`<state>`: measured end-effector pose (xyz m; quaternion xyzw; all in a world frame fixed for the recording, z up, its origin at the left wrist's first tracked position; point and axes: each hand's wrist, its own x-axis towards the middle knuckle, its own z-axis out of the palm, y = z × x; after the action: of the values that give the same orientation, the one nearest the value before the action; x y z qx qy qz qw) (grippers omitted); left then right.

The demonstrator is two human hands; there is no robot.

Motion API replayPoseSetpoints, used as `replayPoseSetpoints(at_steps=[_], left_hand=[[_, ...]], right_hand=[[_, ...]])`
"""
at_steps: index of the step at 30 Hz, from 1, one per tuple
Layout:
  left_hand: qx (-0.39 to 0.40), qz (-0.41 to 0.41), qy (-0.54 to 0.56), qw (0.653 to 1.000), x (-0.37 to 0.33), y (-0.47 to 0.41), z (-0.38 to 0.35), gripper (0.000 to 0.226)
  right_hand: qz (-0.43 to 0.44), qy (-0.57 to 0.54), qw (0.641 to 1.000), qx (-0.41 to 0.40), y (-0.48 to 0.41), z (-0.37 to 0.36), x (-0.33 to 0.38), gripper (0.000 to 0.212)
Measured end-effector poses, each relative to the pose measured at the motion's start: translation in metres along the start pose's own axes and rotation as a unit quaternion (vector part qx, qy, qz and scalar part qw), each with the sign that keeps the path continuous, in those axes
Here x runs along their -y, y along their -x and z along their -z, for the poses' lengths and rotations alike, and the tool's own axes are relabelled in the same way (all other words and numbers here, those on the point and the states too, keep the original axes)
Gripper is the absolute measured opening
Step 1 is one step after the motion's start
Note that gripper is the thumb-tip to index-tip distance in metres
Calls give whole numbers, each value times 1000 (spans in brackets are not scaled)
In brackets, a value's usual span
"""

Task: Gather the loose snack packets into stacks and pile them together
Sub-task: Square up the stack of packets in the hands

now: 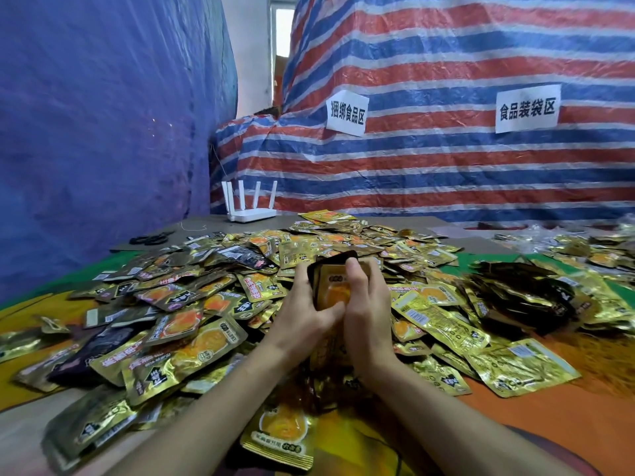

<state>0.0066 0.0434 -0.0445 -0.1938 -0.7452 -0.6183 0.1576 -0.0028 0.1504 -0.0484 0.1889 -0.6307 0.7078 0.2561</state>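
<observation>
Left hand [302, 310] and right hand [366, 304] clasp upright packet stack [331, 286]; best squared before joining loose gold packets [192, 304].

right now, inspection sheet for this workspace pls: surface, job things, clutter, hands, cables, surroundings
surface: table cover in orange, green and yellow, mostly buried; grey board at the back
job's things: loose packets heaped across the middle; stack held upright over the heap; darker pile to the right
clutter: white router and what look like scissors on the board
hands: left hand and right hand both grip the stack, fingers curled round its sides
cables: thin cord left of the router
surroundings: blue tarp at left, striped tarp behind, two paper signs on it
</observation>
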Motion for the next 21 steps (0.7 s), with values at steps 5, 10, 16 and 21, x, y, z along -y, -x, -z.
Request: replayPoseSetpoints(at_steps=[5, 10, 16, 21], left_hand=[[48, -18, -95, 994, 6, -2, 5, 45], [45, -43, -103, 993, 0, -1, 1, 38], [68, -22, -16, 997, 2, 2, -4, 32], [15, -70, -37, 997, -3, 3, -7, 46]], right_hand=[[-77, -48, 995, -34, -5, 2, 9, 51], [-137, -72, 988, -20, -13, 3, 11, 33], [-107, -57, 991, 53, -14, 4, 10, 36], [-17, 32, 999, 6, -16, 8, 16, 30]])
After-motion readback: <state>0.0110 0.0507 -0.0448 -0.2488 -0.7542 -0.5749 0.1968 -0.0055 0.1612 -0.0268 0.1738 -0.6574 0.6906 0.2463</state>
